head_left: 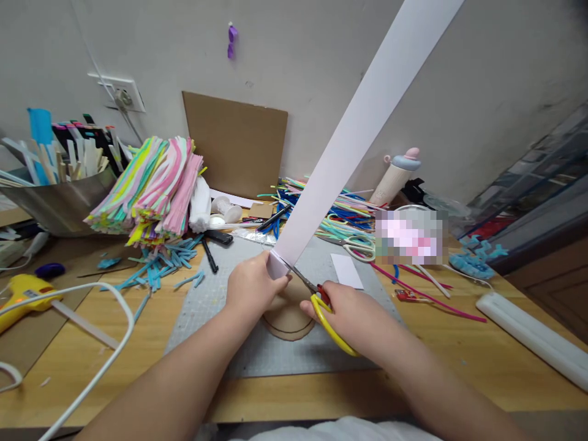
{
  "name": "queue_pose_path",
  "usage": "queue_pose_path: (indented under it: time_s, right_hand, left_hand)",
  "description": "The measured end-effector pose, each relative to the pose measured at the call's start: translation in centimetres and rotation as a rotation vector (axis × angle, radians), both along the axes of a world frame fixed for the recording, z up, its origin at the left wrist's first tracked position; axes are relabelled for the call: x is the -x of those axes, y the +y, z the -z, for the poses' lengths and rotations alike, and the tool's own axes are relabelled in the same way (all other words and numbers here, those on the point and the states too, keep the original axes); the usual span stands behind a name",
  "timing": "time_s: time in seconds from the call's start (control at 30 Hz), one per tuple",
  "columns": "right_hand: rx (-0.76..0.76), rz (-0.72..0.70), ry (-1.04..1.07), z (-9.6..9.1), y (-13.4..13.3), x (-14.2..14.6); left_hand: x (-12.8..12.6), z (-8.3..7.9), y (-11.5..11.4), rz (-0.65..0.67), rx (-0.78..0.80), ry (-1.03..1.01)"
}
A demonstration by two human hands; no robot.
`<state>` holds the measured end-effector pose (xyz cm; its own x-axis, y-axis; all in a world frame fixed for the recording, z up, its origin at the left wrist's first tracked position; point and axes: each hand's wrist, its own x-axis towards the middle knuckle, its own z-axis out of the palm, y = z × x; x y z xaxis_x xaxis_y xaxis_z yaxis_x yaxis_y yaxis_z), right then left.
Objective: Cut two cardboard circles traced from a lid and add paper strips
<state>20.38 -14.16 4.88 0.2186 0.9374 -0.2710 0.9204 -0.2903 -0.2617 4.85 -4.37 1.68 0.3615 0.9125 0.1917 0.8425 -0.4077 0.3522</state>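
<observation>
My left hand (252, 283) is closed on the lower end of a long white paper strip (358, 128) that rises up and to the right past the top of the view. My right hand (351, 313) grips yellow-handled scissors (321, 306), whose blades meet the strip right at my left fingers. Below both hands a round brown cardboard disc (288, 318) lies on a grey cutting mat (275, 349). A small white paper piece (346, 271) rests on the mat to the right.
A stack of pastel pipe cleaners (151, 184) and a metal tub of sticks (59, 184) stand at the left. A yellow glue gun (22, 294) with a white cable lies front left. Loose pipe cleaners (340, 214), another pair of scissors (361, 246), a bottle (395, 177) and a white tube (533, 334) sit at the right. A cardboard sheet (234, 144) leans on the wall.
</observation>
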Motion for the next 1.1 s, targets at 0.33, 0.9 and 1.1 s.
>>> queue_pose_path:
  time_s: [0.33,0.9,1.1]
  right_hand:
    - [-0.035,-0.007,-0.036,0.1,0.0,0.0]
    - [-0.009,-0.002,-0.011,0.1,0.4,0.2]
    - [0.002,-0.001,0.017,0.2,1.1,0.4]
  left_hand:
    - [-0.1,0.0,-0.1,0.025,-0.004,0.004]
    - [-0.5,0.3,-0.6,0.035,-0.029,0.062]
    - [-0.8,0.7,-0.8,0.025,-0.034,0.073]
